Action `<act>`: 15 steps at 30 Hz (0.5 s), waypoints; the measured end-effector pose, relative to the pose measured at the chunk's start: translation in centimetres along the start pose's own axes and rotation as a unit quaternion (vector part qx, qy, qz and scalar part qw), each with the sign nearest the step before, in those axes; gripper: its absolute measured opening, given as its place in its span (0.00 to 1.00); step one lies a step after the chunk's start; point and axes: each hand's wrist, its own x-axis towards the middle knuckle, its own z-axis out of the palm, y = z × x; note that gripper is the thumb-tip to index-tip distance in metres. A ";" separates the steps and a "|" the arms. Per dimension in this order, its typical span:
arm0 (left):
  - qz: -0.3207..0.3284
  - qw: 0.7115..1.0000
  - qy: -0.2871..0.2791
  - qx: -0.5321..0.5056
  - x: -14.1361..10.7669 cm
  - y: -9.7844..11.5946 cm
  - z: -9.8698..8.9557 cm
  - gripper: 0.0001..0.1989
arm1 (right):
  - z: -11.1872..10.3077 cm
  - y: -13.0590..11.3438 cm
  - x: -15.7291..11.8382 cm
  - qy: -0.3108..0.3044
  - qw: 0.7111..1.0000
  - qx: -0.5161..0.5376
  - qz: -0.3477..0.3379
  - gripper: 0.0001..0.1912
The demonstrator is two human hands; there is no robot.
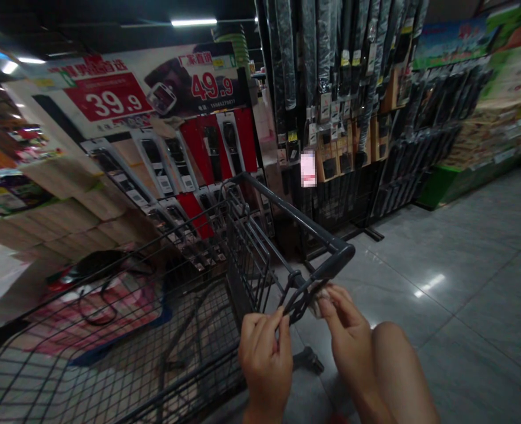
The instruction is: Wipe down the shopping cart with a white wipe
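A dark grey shopping cart stands in front of me, its handle bar running from the upper middle to a bend at the right. My left hand is closed on the cart's wire frame just below the handle's near end. Close to its right, my right hand pinches a small whitish cloth against the frame at the same corner. The fingers hide part of the cloth. In the cart's basket lies a pink and white package with a dark item on top of it.
Racks of packaged belts stand behind the cart, under a price sign. Long belts in plastic hang to the right. Stacked tan packs are at the left. Grey tiled floor lies to the right, with a green-based display beyond.
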 end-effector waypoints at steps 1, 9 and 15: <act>-0.003 1.000 0.001 0.001 0.0 0.0 0.0 0.07 | 0.2 -0.1 -0.1 -0.029 1.000 0.002 -0.009 0.12; -0.015 1.000 0.000 -0.001 0.3 0.3 -0.2 0.06 | -0.3 2.3 1.0 -0.016 0.998 -0.038 -0.055 0.07; -0.010 1.000 0.002 -0.009 0.2 0.3 -0.2 0.07 | -1.9 3.1 1.3 0.094 0.993 -0.066 -0.034 0.10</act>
